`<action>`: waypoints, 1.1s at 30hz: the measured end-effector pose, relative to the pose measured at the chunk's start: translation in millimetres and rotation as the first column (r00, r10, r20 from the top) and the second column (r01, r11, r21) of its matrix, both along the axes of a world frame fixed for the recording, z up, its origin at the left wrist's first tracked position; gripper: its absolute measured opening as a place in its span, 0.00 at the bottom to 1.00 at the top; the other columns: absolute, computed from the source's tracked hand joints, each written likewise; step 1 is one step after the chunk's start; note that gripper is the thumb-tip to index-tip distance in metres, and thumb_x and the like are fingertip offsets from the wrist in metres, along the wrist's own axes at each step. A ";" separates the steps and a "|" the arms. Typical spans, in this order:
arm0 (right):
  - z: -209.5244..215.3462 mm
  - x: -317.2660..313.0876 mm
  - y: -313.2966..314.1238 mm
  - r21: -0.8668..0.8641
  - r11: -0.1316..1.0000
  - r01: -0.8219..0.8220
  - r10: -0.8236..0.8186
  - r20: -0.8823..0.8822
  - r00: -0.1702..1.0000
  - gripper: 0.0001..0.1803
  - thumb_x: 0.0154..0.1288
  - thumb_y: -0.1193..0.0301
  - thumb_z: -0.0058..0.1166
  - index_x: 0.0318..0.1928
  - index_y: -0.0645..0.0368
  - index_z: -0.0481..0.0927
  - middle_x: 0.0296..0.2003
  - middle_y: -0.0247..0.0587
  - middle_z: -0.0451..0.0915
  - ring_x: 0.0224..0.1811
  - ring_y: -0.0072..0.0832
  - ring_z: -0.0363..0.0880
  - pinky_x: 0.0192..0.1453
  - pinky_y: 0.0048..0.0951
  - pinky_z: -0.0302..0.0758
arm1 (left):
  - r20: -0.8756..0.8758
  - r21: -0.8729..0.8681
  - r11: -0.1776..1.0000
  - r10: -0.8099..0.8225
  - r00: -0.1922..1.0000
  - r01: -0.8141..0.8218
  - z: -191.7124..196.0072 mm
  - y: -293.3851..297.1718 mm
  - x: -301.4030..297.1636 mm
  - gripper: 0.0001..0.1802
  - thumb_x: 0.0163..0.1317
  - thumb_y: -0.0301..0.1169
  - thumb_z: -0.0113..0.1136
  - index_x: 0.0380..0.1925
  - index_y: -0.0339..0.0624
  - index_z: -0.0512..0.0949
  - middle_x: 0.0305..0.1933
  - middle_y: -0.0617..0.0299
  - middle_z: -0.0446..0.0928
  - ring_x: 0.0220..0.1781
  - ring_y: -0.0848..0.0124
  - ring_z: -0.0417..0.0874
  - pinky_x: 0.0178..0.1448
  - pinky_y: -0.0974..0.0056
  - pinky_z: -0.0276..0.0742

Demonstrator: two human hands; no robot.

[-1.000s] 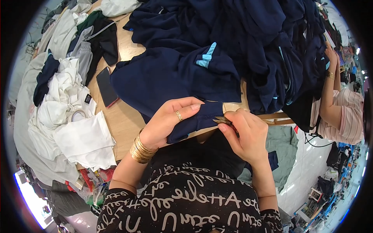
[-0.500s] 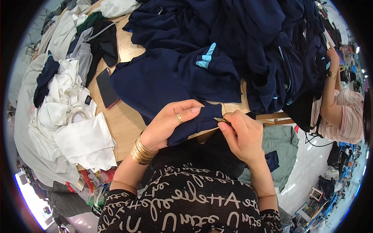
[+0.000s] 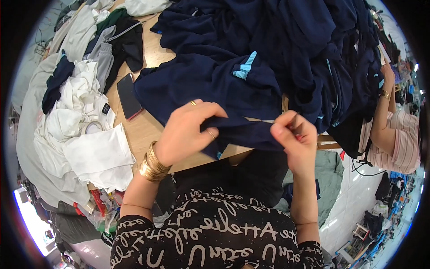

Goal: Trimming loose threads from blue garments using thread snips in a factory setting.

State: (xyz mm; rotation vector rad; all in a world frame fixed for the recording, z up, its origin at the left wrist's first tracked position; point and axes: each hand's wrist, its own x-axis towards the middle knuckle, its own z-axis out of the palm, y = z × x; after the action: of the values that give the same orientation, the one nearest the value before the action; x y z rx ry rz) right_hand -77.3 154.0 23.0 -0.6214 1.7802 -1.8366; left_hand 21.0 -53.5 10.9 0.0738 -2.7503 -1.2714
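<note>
A navy garment (image 3: 210, 83) with a light blue strip lies across the table's front edge. Its near section is stretched between my two hands. My left hand (image 3: 190, 130), with rings and gold bangles, is closed on the left end of that section, its fingers partly behind the cloth. At the other end my right hand (image 3: 295, 136) pinches the fabric between thumb and curled fingers. A thin pale sliver shows beside the right fingertips; whether it is a blade tip or bare table I cannot tell.
A large navy fabric heap (image 3: 268, 31) covers the back. White garments (image 3: 85, 116) are piled left, beside a dark phone (image 3: 129, 96) on the wooden table (image 3: 152, 139). A co-worker's arm (image 3: 383, 107) is at the right. Green cloth (image 3: 329, 179) lies on the floor.
My hands have moved apart, the left leftward and the right rightward and slightly up, stretching the navy cloth. The pointed metal tool seen earlier in my right hand is no longer clearly visible.
</note>
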 end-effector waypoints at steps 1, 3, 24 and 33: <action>-2.7 -1.4 -0.6 -0.117 0.991 0.071 -0.069 0.016 0.997 0.04 0.60 0.78 0.54 0.28 0.64 0.76 0.24 0.25 0.72 0.28 0.09 0.64 0.31 0.13 0.59 | -0.054 -0.060 0.997 0.046 0.998 -0.049 -6.2 -5.3 2.4 0.16 0.39 0.17 0.53 0.34 0.38 0.77 0.30 0.55 0.75 0.34 0.59 0.76 0.40 0.62 0.72; -5.3 -5.8 4.9 -0.167 0.950 0.263 -0.226 0.212 0.951 0.03 0.60 0.77 0.53 0.29 0.62 0.76 0.25 0.25 0.72 0.26 0.10 0.67 0.31 0.14 0.62 | -0.101 -0.155 0.977 0.133 0.986 -0.148 -17.8 -24.5 9.4 0.21 0.38 0.13 0.48 0.36 0.36 0.77 0.37 0.55 0.78 0.39 0.62 0.79 0.45 0.67 0.72; -42.2 2.0 -18.0 0.060 0.977 0.204 -0.169 -0.360 0.917 0.10 0.57 0.77 0.59 0.41 0.60 0.79 0.35 0.26 0.77 0.24 0.08 0.61 0.28 0.12 0.59 | 0.285 0.930 0.205 0.124 0.950 -0.306 -45.5 -38.9 30.6 0.12 0.67 0.36 0.50 0.40 0.39 0.77 0.35 0.69 0.79 0.33 0.81 0.79 0.37 0.75 0.75; -72.5 36.3 -35.3 0.248 0.968 -0.038 0.070 -0.119 0.990 0.08 0.55 0.76 0.61 0.35 0.63 0.76 0.20 0.27 0.72 0.20 0.10 0.62 0.27 0.12 0.61 | 0.159 0.975 -0.179 0.145 0.977 -0.132 -31.4 -5.0 13.4 0.16 0.71 0.33 0.39 0.55 0.41 0.66 0.52 0.64 0.73 0.53 0.73 0.75 0.58 0.64 0.73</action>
State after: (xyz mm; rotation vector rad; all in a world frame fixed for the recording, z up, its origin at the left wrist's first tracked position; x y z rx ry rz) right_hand -41.0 118.7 -49.5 -0.6943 2.0128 -1.5381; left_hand 34.4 -58.4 -20.5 0.4640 -0.7825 -2.8689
